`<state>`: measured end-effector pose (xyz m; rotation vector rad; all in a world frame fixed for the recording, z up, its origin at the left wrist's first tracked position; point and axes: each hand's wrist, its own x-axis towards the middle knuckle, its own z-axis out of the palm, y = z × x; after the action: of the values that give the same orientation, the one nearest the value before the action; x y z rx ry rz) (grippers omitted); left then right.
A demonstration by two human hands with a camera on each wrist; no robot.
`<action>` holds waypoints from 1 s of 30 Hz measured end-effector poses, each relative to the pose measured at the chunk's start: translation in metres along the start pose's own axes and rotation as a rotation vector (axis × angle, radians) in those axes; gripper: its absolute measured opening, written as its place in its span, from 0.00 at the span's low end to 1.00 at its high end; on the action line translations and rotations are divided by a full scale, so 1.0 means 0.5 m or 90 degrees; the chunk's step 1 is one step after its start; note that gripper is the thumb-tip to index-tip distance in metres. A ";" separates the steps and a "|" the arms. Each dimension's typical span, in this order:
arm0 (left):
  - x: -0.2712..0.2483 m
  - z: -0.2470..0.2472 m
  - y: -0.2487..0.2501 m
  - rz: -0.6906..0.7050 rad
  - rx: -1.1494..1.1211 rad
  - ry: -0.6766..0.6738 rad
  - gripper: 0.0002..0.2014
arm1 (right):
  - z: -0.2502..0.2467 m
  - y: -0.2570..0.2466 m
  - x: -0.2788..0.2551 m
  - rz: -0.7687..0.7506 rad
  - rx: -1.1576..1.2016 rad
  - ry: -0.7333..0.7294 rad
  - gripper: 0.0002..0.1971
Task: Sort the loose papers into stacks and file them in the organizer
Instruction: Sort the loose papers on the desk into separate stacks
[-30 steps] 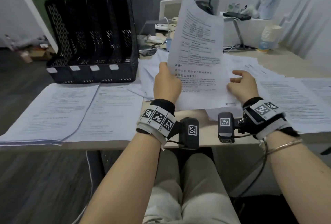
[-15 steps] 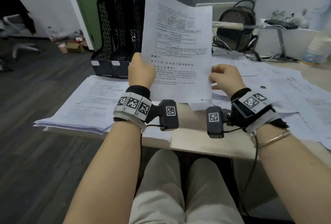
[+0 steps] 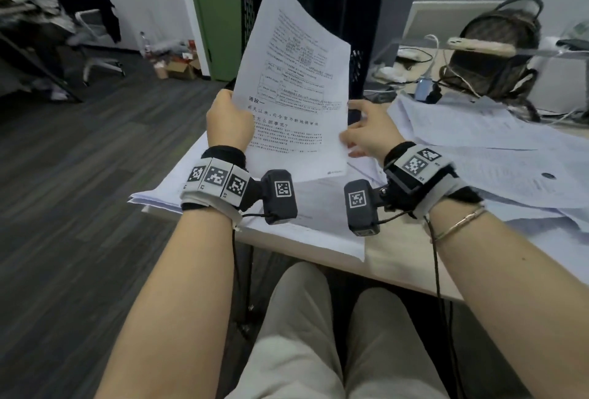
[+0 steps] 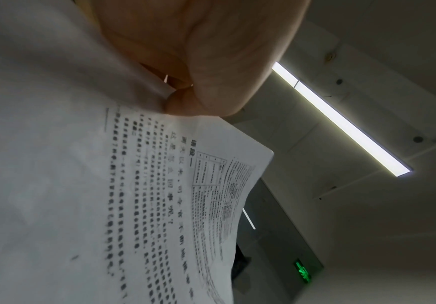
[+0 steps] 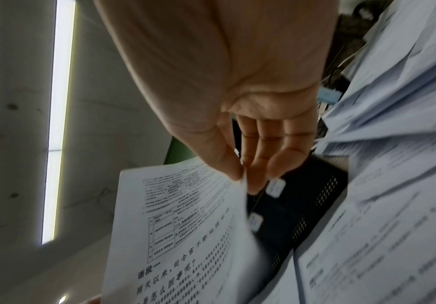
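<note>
While the left hand (image 3: 228,121) grasps a printed sheet (image 3: 296,89) upright over the desk (image 3: 398,266), sorting is in hand; next it likely needs a matching stack (image 3: 178,188), with the organizer (image 3: 363,25) behind. Left wrist view: fingers (image 4: 185,102) pinch the edge. Right wrist view: right hand (image 5: 237,102) loose, thumb touching the sheet's edge, loose papers (image 5: 393,185) crowding beside.

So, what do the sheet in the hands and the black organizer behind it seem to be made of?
Sheet: thin white matte paper with black print; it curves and bends where the left hand holds it.
Organizer: black and rigid, walls punched with small holes; probably metal mesh or plastic, I cannot tell which.
</note>
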<state>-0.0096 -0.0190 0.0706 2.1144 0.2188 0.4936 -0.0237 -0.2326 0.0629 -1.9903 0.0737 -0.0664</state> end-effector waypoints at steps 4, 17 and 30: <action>0.023 -0.037 -0.044 -0.019 0.025 0.028 0.16 | 0.054 -0.012 0.013 -0.009 -0.087 -0.056 0.23; 0.061 -0.121 -0.154 -0.143 0.149 0.015 0.21 | 0.201 0.002 0.011 0.043 -0.125 -0.204 0.17; 0.041 -0.084 -0.129 -0.027 0.110 -0.110 0.16 | 0.243 0.020 -0.014 0.127 -0.026 -0.230 0.11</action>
<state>-0.0069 0.0557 0.0435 2.3017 0.2140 0.2730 -0.0209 -0.1257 0.0040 -1.9950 0.0389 0.4252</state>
